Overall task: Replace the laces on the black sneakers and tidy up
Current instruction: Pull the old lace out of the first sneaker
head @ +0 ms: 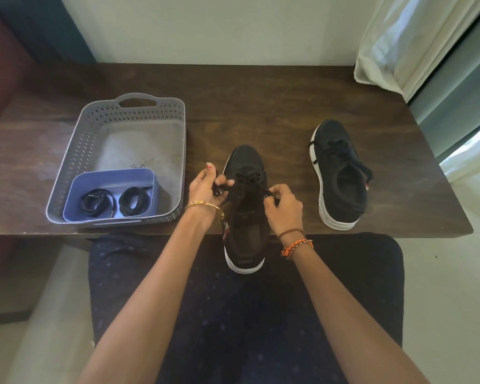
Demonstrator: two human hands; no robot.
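Both forearms reach forward from the lap to the near edge of the table (261,92). Left hand (205,189), palm turned inward, fingers curled, grips a bunch of black lace (218,187) just left of the near sneaker (245,206). Right hand (284,207) curled too, thumb and fingers pinching the other lace end (263,189) over the shoe's eyelets; lace runs taut between the two hands across the tongue. Gold bangle on the left wrist, brown and orange threads on the right. Near sneaker sits toe pointing away, heel overhanging the table's near edge toward the lap. Second sneaker (340,176) lies toward the right edge, well apart from the first, laced, toe away, untouched. Grey perforated basket (94,134) at the near-left of the table, near wall at the edge; inside its near-left corner a blue tray (114,176) holding coiled black laces (117,202) side by side. Dark wood tabletop, worn and pale on the left. Pale wall behind, white curtain (405,42) at the far right corner, bright window on the right. Count: two sneakers, two hands, one basket, one tray, two lace coils.
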